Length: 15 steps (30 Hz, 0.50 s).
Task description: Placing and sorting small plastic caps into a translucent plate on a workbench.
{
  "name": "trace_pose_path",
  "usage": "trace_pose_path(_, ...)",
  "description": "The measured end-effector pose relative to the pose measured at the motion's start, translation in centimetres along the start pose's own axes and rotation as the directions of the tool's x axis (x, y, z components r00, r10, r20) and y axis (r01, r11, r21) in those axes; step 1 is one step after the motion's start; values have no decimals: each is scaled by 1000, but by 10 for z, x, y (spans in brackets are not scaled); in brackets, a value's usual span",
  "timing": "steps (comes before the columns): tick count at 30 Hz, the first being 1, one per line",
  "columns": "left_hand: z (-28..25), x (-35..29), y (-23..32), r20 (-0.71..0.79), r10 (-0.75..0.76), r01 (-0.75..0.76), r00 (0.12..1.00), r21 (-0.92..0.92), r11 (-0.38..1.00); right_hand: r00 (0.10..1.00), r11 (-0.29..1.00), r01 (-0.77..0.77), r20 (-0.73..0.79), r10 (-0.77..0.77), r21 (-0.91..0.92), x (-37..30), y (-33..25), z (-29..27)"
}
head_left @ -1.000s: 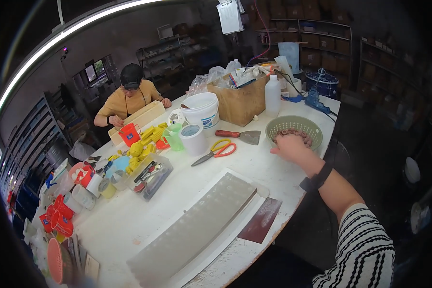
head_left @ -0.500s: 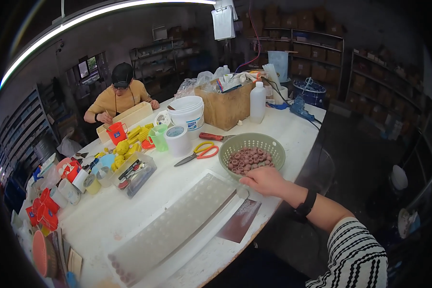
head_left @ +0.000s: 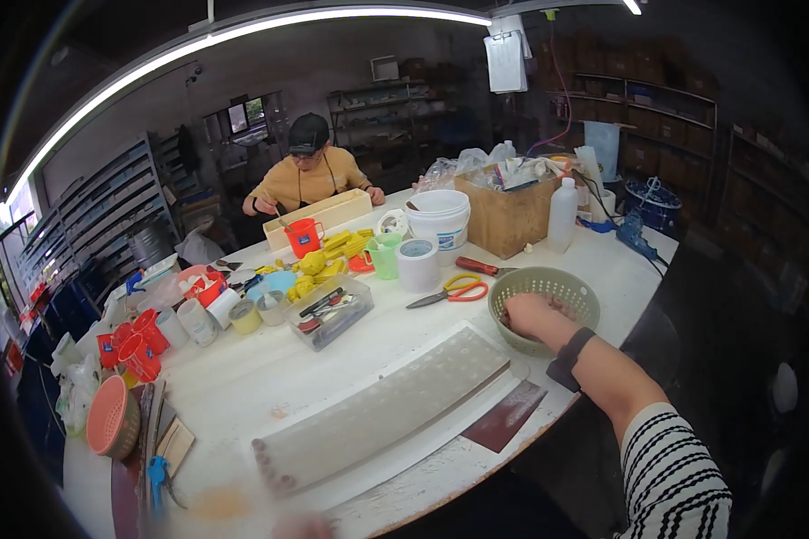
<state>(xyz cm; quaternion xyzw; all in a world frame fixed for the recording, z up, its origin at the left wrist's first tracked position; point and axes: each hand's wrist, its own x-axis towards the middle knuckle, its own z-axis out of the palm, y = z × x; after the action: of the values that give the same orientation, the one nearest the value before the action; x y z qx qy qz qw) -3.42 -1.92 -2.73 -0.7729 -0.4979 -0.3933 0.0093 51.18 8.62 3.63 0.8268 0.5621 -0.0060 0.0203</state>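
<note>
While the right hand (head_left: 528,316) dips into the colander (head_left: 582,298), fingertips hidden, left hand (head_left: 302,525) blurred, cut off, neither grip discernible

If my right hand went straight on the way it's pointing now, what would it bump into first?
Probably the left inner wall of the green basket, as your right hand dips inside it; the small brown pieces might come first, since the fingertips are hidden.

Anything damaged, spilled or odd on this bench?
Only wear: the white table has a scuffed, patchy near edge, as if the finish is rubbing off. There's also a faint reddish smudge beside the grey board. No spill that I can see.
</note>
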Motion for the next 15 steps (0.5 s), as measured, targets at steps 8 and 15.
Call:
trace_pose_path(8, 6, 12, 2, 63, 36, -33, 997, -56, 998, 917, 852, 181, -397, 34, 492, -61, -4, -36)
trace_pose_path(15, 31, 22, 66, 191, 212, -169, 958, -218, 961, 978, 694, 208, -136, -158, 690, -158, -17, -7)
